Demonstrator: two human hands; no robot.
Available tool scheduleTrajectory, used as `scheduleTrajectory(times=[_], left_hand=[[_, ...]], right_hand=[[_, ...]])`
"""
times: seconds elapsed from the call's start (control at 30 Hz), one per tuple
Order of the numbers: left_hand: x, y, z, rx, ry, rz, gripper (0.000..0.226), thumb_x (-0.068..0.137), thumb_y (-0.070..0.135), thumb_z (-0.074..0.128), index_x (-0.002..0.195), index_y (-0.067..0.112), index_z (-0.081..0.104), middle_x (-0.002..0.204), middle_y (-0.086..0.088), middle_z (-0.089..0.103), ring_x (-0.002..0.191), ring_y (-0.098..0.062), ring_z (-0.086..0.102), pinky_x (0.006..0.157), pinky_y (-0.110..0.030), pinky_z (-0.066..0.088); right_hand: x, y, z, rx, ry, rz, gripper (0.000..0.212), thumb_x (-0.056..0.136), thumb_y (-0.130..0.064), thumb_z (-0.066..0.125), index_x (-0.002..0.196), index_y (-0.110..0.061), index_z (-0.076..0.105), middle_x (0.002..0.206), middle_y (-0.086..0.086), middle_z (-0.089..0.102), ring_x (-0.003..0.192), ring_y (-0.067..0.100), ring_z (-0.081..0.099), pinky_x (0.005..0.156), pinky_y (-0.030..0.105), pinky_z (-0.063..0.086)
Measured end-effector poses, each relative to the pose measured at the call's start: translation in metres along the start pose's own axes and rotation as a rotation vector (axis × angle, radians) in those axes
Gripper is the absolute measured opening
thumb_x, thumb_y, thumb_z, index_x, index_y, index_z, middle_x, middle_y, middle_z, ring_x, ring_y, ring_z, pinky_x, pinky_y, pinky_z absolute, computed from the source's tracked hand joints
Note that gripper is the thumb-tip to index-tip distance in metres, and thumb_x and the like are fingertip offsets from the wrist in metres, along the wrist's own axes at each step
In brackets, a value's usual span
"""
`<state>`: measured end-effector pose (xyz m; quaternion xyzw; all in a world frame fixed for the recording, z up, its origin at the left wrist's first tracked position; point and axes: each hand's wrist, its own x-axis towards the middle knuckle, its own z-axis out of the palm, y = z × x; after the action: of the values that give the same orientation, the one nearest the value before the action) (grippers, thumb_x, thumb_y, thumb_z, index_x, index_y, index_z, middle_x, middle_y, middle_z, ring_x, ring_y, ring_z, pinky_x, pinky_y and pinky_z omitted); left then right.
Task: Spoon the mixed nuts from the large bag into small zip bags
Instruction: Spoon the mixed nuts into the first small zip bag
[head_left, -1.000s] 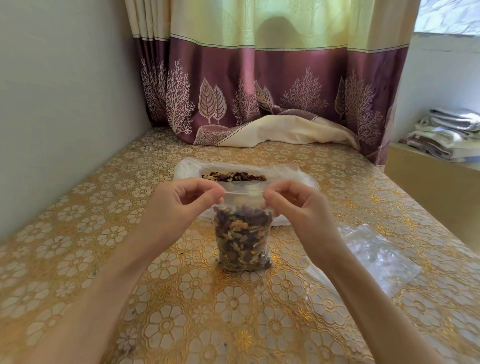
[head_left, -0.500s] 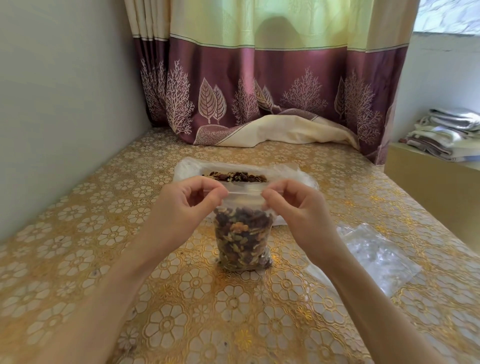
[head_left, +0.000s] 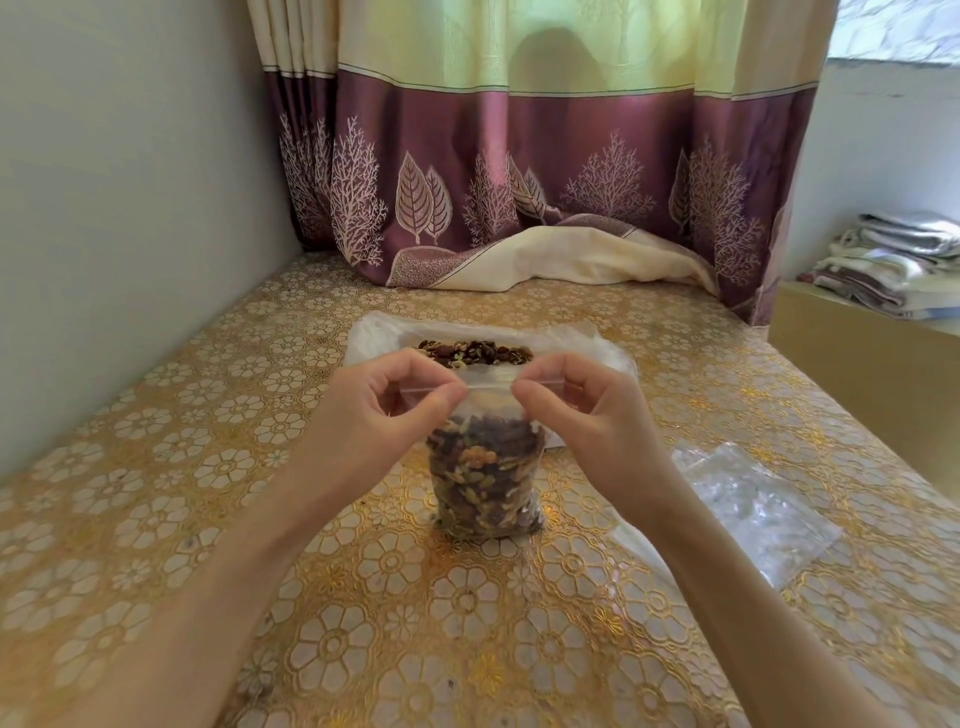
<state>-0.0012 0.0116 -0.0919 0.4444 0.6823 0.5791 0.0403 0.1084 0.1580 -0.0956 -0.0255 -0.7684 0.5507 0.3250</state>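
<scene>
A small clear zip bag (head_left: 485, 475) filled with mixed nuts stands upright on the gold flowered tablecloth (head_left: 467, 597) in the middle. My left hand (head_left: 374, 415) pinches the left part of its zip strip between thumb and forefinger. My right hand (head_left: 582, 415) pinches the right part of the strip. Just behind them lies the large white bag (head_left: 374, 332), open, with mixed nuts (head_left: 475, 352) showing inside. No spoon is in view.
A pile of empty clear zip bags (head_left: 748, 499) lies on the table to the right. A purple and cream curtain (head_left: 545, 182) hangs at the back, a grey wall (head_left: 130, 182) on the left. Folded cloths (head_left: 893, 260) sit on a low cabinet at the right.
My two hands have drawn a little closer together along the zip strip at the top of the small bag. The bag stays upright in the same spot.
</scene>
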Motion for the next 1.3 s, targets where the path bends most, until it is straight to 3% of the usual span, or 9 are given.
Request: scheduleTrajectory(times=[0.13, 0.33, 0.43, 0.67, 0.83, 1.0, 1.17, 1.3], left_hand=[[0.0, 0.002, 0.0, 0.016, 0.014, 0.018, 0.008, 0.081, 0.014, 0.065, 0.074, 0.018, 0.067, 0.066, 0.011, 0.068, 0.058, -0.003, 0.058, 0.053, -0.01, 0.045], [-0.001, 0.004, 0.004, 0.042, -0.012, 0.063, 0.012, 0.086, 0.003, 0.061, 0.083, 0.011, 0.07, 0.064, 0.021, 0.064, 0.051, 0.009, 0.054, 0.048, -0.001, 0.036], [-0.001, 0.004, 0.007, 0.044, 0.006, 0.064, 0.011, 0.084, 0.007, 0.063, 0.08, 0.015, 0.069, 0.069, 0.018, 0.068, 0.061, 0.006, 0.061, 0.056, -0.003, 0.041], [-0.001, 0.005, 0.008, 0.052, 0.026, 0.069, 0.011, 0.081, 0.013, 0.066, 0.077, 0.024, 0.068, 0.078, 0.016, 0.07, 0.071, 0.004, 0.065, 0.062, -0.004, 0.045], [-0.002, 0.007, 0.01, 0.045, 0.029, 0.086, 0.018, 0.083, 0.005, 0.063, 0.081, 0.022, 0.07, 0.08, 0.006, 0.069, 0.075, 0.003, 0.065, 0.067, -0.005, 0.044], [-0.001, 0.008, 0.013, 0.04, 0.048, 0.074, 0.011, 0.081, 0.009, 0.067, 0.079, 0.02, 0.068, 0.083, 0.014, 0.07, 0.077, 0.004, 0.066, 0.069, -0.004, 0.046], [-0.002, 0.009, 0.014, 0.06, 0.052, 0.084, 0.013, 0.081, 0.013, 0.067, 0.078, 0.026, 0.067, 0.084, 0.017, 0.069, 0.075, 0.006, 0.065, 0.068, -0.004, 0.045], [-0.002, 0.009, 0.013, 0.074, 0.049, 0.112, 0.017, 0.081, 0.009, 0.067, 0.078, 0.026, 0.067, 0.079, 0.007, 0.07, 0.076, 0.003, 0.065, 0.069, -0.005, 0.046]], right_hand=[[0.0, 0.0, 0.002, -0.02, 0.012, -0.017, 0.016, 0.087, -0.007, 0.062, 0.077, -0.019, 0.066, 0.064, -0.012, 0.062, 0.064, 0.007, 0.057, 0.063, 0.023, 0.048], [0.001, -0.001, 0.004, -0.052, -0.019, -0.041, 0.021, 0.088, -0.006, 0.06, 0.078, -0.023, 0.065, 0.065, -0.016, 0.064, 0.062, 0.0, 0.057, 0.06, 0.016, 0.048], [0.001, -0.002, 0.005, -0.046, -0.022, -0.051, 0.019, 0.087, -0.005, 0.063, 0.077, -0.021, 0.065, 0.066, -0.018, 0.065, 0.064, -0.004, 0.059, 0.06, 0.011, 0.047], [0.001, -0.003, 0.006, -0.047, -0.014, -0.033, 0.021, 0.086, -0.007, 0.063, 0.074, -0.024, 0.065, 0.066, -0.017, 0.065, 0.067, -0.001, 0.06, 0.067, 0.023, 0.053], [0.001, -0.003, 0.006, -0.038, -0.033, -0.048, 0.019, 0.087, -0.006, 0.063, 0.077, -0.021, 0.066, 0.066, -0.015, 0.066, 0.066, -0.003, 0.061, 0.064, 0.015, 0.05], [0.002, -0.002, 0.007, -0.052, -0.048, -0.076, 0.019, 0.087, -0.004, 0.063, 0.078, -0.022, 0.066, 0.067, -0.021, 0.065, 0.064, -0.006, 0.06, 0.061, 0.009, 0.045], [0.002, 0.001, 0.009, -0.071, -0.02, -0.088, 0.021, 0.086, -0.005, 0.064, 0.077, -0.024, 0.066, 0.069, -0.02, 0.066, 0.067, -0.003, 0.062, 0.065, 0.011, 0.048], [0.002, 0.001, 0.01, -0.069, -0.019, -0.087, 0.022, 0.086, -0.005, 0.064, 0.077, -0.024, 0.066, 0.07, -0.019, 0.067, 0.069, -0.003, 0.063, 0.065, 0.011, 0.049]])
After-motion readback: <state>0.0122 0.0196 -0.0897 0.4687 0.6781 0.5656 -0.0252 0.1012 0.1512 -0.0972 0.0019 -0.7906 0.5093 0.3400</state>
